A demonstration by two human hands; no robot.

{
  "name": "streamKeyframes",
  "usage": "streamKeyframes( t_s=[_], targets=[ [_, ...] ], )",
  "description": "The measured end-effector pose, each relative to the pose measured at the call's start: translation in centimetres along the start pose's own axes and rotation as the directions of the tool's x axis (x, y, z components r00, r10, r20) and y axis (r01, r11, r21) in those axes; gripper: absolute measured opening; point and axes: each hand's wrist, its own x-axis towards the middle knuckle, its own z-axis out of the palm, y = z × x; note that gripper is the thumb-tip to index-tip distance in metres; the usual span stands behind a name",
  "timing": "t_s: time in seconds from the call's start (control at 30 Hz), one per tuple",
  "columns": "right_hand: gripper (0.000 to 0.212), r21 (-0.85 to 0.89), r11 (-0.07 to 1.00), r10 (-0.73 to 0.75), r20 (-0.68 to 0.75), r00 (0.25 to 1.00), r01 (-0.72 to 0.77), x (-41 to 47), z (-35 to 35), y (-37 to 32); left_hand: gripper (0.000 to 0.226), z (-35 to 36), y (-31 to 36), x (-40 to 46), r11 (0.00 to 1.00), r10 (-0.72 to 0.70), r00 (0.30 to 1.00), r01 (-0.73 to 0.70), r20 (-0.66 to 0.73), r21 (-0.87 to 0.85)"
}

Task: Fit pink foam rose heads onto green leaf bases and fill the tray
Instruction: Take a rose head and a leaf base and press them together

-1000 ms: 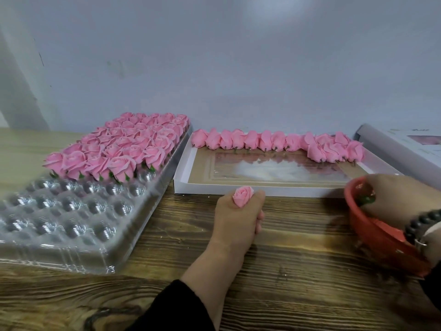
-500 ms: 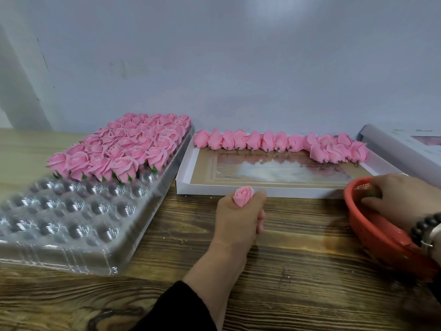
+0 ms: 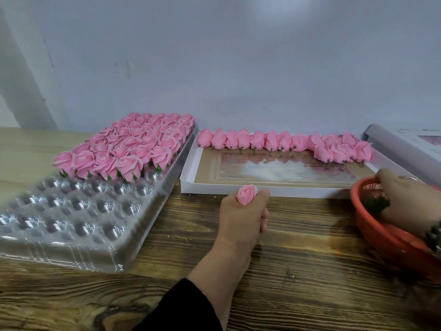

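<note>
right hand (image 3: 405, 199) now grasps leaf base (image 3: 375, 203) in basket (image 3: 391, 244) | left hand (image 3: 241, 218) grips rose head (image 3: 247, 194)

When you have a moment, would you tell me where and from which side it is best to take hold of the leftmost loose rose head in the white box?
Probably pinch the leftmost loose rose head across its plump pink bud, coming from above and the near side. It lies on its side in the white box, its dark stub end toward the viewer and neighbours on its right, so the top and left flank are free. Foam likely wants a light grip.
</note>
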Motion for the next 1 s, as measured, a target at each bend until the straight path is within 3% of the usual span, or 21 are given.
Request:
streamKeyframes(
  t_s=[0.1, 0.2, 0.33, 0.43, 0.5, 0.6, 0.73, 0.83, 0.9, 1.0],
  targets=[
    [0.044, -0.008, 1.0, 0.027, -0.068, 0.997, -0.027, 0.6, 0.5, 0.9, 0.036, 0.0, 0.0, 0.0, 1.0, 0.003, 1.0, -0.003, 0.004, -0.003],
    [0.047, 0.103, 0.995, 0.031, -0.188, 0.982, -0.011, 0.5, -0.1, 1.0, 0.037, 0.0, 0.0, 0.0, 1.0, 0.0, 1.0, 0.0, -0.009, -0.017],
    [0.018, 0.277, 0.927, -0.072, -0.527, 0.847, 0.252, -1.4, -2.6, -2.2, 0.039, 0.0, 0.0, 0.3, 0.997, -0.011, 0.999, 0.008, -0.045, -0.073],
    [0.018, 0.315, 0.877, -0.118, -0.59, 0.798, 0.362, -3.5, -3.8, -5.4, 0.04, 0.0, -0.1, 0.3, 0.997, -0.003, 0.998, -0.002, -0.061, -0.08],
    [0.023, 0.488, 0.774, -0.101, -0.535, 0.839, 0.404, -4.8, -4.1, -7.3, 0.04, -0.3, -0.1, 0.4, 0.992, -0.005, 0.997, -0.004, -0.072, -0.125],
    [0.025, 0.792, 0.472, -0.117, -0.379, 0.918, 0.387, -6.5, -3.1, -10.1, 0.044, -0.9, 0.3, 1.0, 0.971, 0.005, 0.992, -0.034, -0.122, -0.237],
    [0.034, 0.942, 0.206, -0.184, -0.23, 0.956, 0.266, -8.2, 0.2, -12.6, 0.045, -1.2, 0.9, 1.6, 0.904, -0.008, 0.98, -0.078, -0.2, -0.42],
    [0.041, 0.977, 0.114, -0.252, -0.146, 0.956, 0.18, -8.7, 1.7, -13.3, 0.025, -1.2, 0.9, 1.9, 0.876, -0.025, 0.975, -0.085, -0.222, -0.474],
    [0.036, 0.977, 0.113, -0.297, -0.139, 0.945, 0.179, -8.7, 2.0, -13.4, 0.015, -1.2, 0.7, 1.8, 0.892, -0.026, 0.98, -0.067, -0.198, -0.448],
    [0.034, 0.982, 0.089, -0.347, -0.127, 0.929, 0.167, -8.7, 2.0, -13.6, 0.021, -1.2, 0.7, 1.4, 0.901, -0.028, 0.992, -0.029, -0.124, -0.432]
  ],
)
